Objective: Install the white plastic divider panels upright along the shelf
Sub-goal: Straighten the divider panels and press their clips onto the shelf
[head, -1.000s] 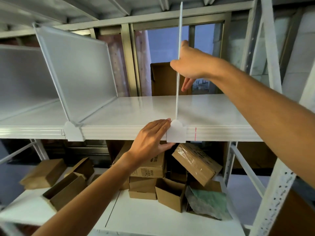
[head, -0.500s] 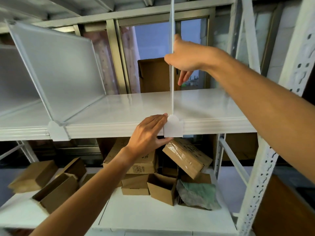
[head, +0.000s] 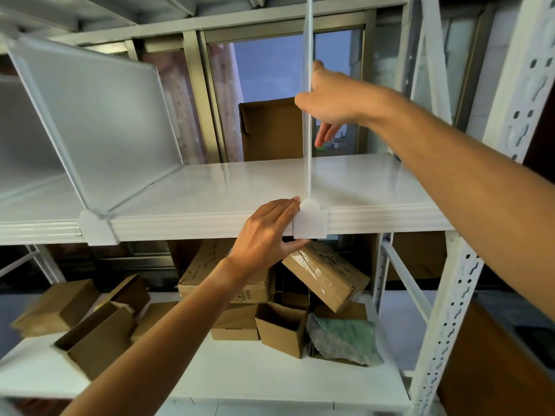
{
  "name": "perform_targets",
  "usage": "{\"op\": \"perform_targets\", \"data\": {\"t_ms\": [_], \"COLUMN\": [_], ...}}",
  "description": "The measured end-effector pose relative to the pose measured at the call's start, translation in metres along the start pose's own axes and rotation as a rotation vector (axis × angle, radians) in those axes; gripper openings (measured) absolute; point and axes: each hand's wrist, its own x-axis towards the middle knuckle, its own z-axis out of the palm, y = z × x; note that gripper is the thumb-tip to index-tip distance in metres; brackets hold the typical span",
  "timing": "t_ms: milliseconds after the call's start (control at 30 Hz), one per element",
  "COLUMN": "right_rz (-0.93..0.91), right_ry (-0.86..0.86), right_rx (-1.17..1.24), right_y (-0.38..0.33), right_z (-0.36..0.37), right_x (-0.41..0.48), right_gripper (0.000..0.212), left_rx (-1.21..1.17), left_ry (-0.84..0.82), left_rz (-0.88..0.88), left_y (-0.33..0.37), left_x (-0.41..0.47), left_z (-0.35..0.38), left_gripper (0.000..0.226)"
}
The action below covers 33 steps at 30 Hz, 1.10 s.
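Head view, frame centre: right hand [head: 333, 100] pinches upright divider panel [head: 307, 130] edge; left hand [head: 265, 235] grips its foot clip [head: 310, 220] on shelf [head: 210, 187] lip.

A thin white plastic divider panel [head: 307, 121] stands upright on the white metal shelf [head: 240, 187]. The right hand [head: 333, 97] grips its edge. The left hand [head: 267, 229] presses its rounded front clip [head: 310, 219].

On the shelf [head: 228, 187], the stretch between the installed divider [head: 99, 115] toward its left end and the edge-on panel [head: 307, 121] near its right end lies bare from front edge to back. A cardboard box [head: 270, 130] blocks the back edge just left of that panel.
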Motion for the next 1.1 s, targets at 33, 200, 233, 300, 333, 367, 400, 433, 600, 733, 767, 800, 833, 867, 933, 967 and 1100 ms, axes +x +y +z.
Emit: {"op": "perform_targets", "data": {"t_ms": [33,200,233,300,333,367,400,433,600,733,767,800,833,867,933,967,1100], "right_rz": [-0.006,-0.058,-0.078,-0.101,-0.104,-0.102,-0.100,-0.098,-0.183,-0.360,-0.395,-0.413,-0.418,-0.418,-0.425,-0.424,-0.399], "right_ry": [0.015,0.030,0.026,0.028,0.027,0.021,0.007,-0.015,-0.029,0.138,0.192,0.241,0.274,0.291,0.287,0.275,0.263], "right_rx": [0.009,0.000,0.006,0.050,0.069,0.074,0.062,0.035,-0.278,-0.532,-0.581,-0.610,-0.623,-0.632,-0.646,-0.631,-0.475], "right_y": [0.001,0.024,0.030,0.045,0.052,0.059,0.065,0.071,0.094,0.109,0.112,0.114,0.115,0.117,0.121,0.123,0.130], "right_z": [0.003,0.028,0.034,0.043,0.048,0.054,0.061,0.069,0.108,0.127,0.130,0.133,0.136,0.138,0.141,0.142,0.143], "right_x": [-0.001,-0.019,-0.024,-0.034,-0.039,-0.046,-0.052,-0.060,-0.098,-0.105,-0.104,-0.103,-0.102,-0.101,-0.100,-0.099,-0.100], "right_gripper": [0.062,0.071,0.076,0.080,0.079,0.078,0.076,0.074,0.076,0.083,0.083,0.083,0.083,0.085,0.091,0.092,0.078], "left_rx": [-0.001,-0.004,-0.001,0.010,0.014,0.021,0.029,0.039,0.031,0.052,0.054,0.051,0.047,0.046,0.047,0.038,0.027], "left_ry": [-0.011,-0.060,-0.062,-0.067,-0.073,-0.082,-0.090,-0.095,-0.075,-0.102,-0.100,-0.096,-0.093,-0.088,-0.078,-0.073,-0.072], "left_rz": [-0.007,-0.044,-0.054,-0.068,-0.066,-0.061,-0.057,-0.060,-0.084,-0.056,-0.048,-0.041,-0.035,-0.029,-0.022,-0.022,-0.022], "left_y": [0.001,0.006,0.006,0.007,0.007,0.007,0.007,0.007,0.009,0.005,0.006,0.006,0.007,0.006,0.005,0.004,0.005], "left_x": [0.000,-0.002,-0.001,0.000,0.000,0.001,0.001,0.000,0.001,0.005,0.005,0.005,0.005,0.004,0.004,0.005,0.006], "left_z": [-0.001,-0.002,-0.003,-0.003,-0.003,-0.004,-0.004,-0.004,-0.004,-0.008,-0.009,-0.010,-0.011,-0.011,-0.012,-0.013,-0.016], "left_gripper": [0.077,0.076,0.076,0.076,0.076,0.076,0.076,0.075,0.069,0.072,0.071,0.071,0.071,0.070,0.069,0.068,0.066]}}
